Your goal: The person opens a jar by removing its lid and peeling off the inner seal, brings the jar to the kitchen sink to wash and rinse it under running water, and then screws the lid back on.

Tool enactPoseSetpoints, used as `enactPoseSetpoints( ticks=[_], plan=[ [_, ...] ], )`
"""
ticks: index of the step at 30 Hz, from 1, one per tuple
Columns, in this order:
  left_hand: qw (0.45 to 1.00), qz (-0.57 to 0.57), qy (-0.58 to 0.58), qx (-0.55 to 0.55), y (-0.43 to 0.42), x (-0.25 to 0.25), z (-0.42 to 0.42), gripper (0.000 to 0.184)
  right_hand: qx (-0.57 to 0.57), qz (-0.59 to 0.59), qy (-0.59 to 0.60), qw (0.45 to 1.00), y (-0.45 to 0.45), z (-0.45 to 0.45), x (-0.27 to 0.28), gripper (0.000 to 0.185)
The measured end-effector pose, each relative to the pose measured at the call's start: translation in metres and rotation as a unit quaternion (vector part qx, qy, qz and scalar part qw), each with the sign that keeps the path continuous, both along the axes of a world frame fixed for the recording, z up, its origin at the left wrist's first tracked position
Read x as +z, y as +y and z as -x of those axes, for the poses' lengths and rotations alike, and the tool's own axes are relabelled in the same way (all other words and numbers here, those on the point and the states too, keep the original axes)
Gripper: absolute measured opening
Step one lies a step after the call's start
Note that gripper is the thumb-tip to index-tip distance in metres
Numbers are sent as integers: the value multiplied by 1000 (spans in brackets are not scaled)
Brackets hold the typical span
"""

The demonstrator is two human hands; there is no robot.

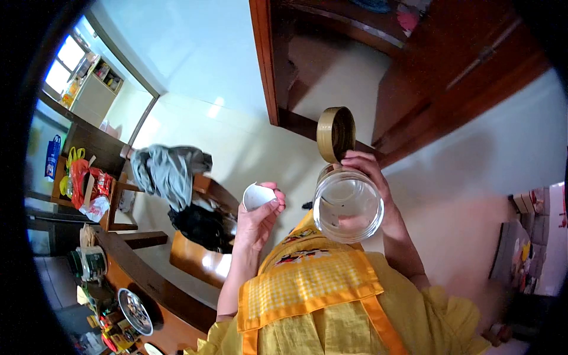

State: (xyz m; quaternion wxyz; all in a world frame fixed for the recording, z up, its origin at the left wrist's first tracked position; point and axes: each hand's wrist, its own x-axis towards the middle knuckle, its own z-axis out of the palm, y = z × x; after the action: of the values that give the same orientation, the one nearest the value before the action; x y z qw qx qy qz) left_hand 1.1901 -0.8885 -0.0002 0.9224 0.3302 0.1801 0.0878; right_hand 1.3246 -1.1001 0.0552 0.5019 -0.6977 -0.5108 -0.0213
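White and thin-walled, the cup (257, 197) I watch mid-frame is clamped between thumb and fingers of the left hand (258, 223); rightward, the right hand (373, 173) grips a clear, round jar (348, 208), fingers touching a gold lid (325, 136); below, yellow checked apron (310, 290)

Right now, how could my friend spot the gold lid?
Find the yellow apron, then the clear jar by the right hand. The gold lid is at that hand's fingers, above the jar in view. It's gold; the jar is see-through, and the cup-like thing in the left hand is white.
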Motion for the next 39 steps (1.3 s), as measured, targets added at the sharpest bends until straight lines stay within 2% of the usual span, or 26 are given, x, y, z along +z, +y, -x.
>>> enactPoseSetpoints(
  ticks=[4,5,8,9,10,12,14,19,21,24,28,32,33,36,39],
  plan=[
    [996,19,0,85,45,5,-65,36,47,-1,1,999,63,-92,-7,88],
    [994,21,-8,106,58,6,-81,36,67,3,-30,997,81,-116,-4,90],
    [983,-2,-12,182,94,9,-133,37,132,-24,-4,991,137,-186,1,91],
    [980,1,-10,201,108,10,-150,37,150,1,-56,987,158,-209,7,91],
    [975,4,-9,224,120,11,-165,37,173,12,-42,984,178,-232,11,90],
    [962,7,-34,271,144,10,-187,39,260,-4,-86,962,222,-275,10,89],
    [949,21,-6,316,163,18,-197,40,317,5,17,948,271,-298,-1,91],
    [876,40,53,478,212,18,-204,43,459,-6,-13,888,395,-319,-16,89],
    [845,58,78,525,241,20,-206,45,491,-3,15,871,442,-321,-21,88],
    [821,65,69,563,293,9,-207,46,503,2,41,863,509,-319,-28,86],
    [815,86,-7,573,393,-1,-215,46,482,24,46,875,613,-332,-27,85],
    [763,123,-52,632,480,7,-200,46,466,75,154,868,716,-331,-30,83],
    [752,118,-70,644,501,2,-192,47,461,104,149,869,740,-333,-30,80],
    [707,131,-63,692,557,-5,-172,46,453,110,179,866,806,-335,-40,80],
    [709,124,-49,692,610,-21,-157,48,449,131,204,860,867,-338,-66,80]
  ],
)
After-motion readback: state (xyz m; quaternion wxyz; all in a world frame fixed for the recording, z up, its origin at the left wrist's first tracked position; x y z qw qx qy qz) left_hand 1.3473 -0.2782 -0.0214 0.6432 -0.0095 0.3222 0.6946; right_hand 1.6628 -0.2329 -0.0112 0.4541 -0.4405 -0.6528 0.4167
